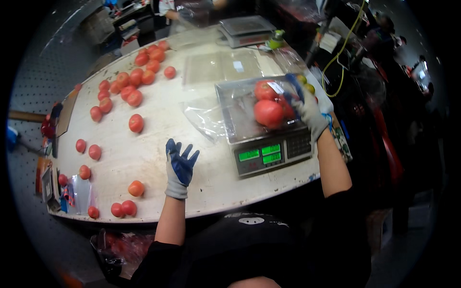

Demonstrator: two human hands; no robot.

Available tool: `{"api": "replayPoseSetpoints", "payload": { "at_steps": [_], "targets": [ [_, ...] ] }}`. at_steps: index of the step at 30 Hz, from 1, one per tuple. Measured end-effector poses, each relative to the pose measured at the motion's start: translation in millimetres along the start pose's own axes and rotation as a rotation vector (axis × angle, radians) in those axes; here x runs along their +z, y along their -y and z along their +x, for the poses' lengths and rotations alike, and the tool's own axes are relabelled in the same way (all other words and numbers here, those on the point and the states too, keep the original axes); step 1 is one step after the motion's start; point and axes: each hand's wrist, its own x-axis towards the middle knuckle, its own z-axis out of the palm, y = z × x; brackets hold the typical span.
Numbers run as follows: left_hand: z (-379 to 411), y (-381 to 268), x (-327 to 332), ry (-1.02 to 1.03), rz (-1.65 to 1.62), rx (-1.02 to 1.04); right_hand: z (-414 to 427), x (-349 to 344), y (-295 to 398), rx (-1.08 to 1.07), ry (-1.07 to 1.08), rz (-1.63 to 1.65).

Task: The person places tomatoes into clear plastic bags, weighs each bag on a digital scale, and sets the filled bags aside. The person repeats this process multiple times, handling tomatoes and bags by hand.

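Note:
My left hand [180, 171], in a grey glove with a blue coated palm, hovers over the white table [158, 162] with its fingers spread and nothing in it. At the right side of the digital scale [259, 158], my right hand [309, 109] in a matching glove reaches against several large red tomatoes [269, 112]. They sit on the scale's metal pan, seemingly in a clear plastic bag, with a white label [276, 87] on top. Motion blurs the right fingers, so their grip is unclear. Left of the pan lies clear plastic film [207, 118].
Loose tomatoes [136, 77] are scattered over the table's left half. Flat plastic bags [223, 66] lie beyond the scale. A second scale [246, 30] and a green bottle [276, 39] stand at the far end, near another person's arm [172, 14]. A yellow cable [340, 54] hangs at right.

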Motion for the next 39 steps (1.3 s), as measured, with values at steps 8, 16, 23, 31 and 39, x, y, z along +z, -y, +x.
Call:
{"api": "replayPoseSetpoints", "payload": {
  "at_steps": [8, 16, 23, 31, 39],
  "targets": [
    [-18.6, -4.4, 34.0, 0.211, 0.123, -0.048, -25.8, -13.0, 38.1, -0.2, 0.041, -0.667],
    [9.4, 1.2, 93.6, 0.058, 0.025, -0.139, -32.8, 88.4, 32.1, -0.368, 0.538, -1.396],
    [-5.8, 19.5, 169.9, 0.228, 0.196, -0.117, -36.5, 92.7, 36.9, -0.328, 0.585, -1.371],
    [161.6, -7.4, 180.4, 0.145, 0.23, -0.024, -22.1, 98.3, 6.7, -0.263, 0.43, -1.135],
    [155.2, 27.9, 116.8, -0.255, 0.619, 0.285, 4.9, 39.2, -15.5, -0.122, 0.041, -0.482]
  ]
}}
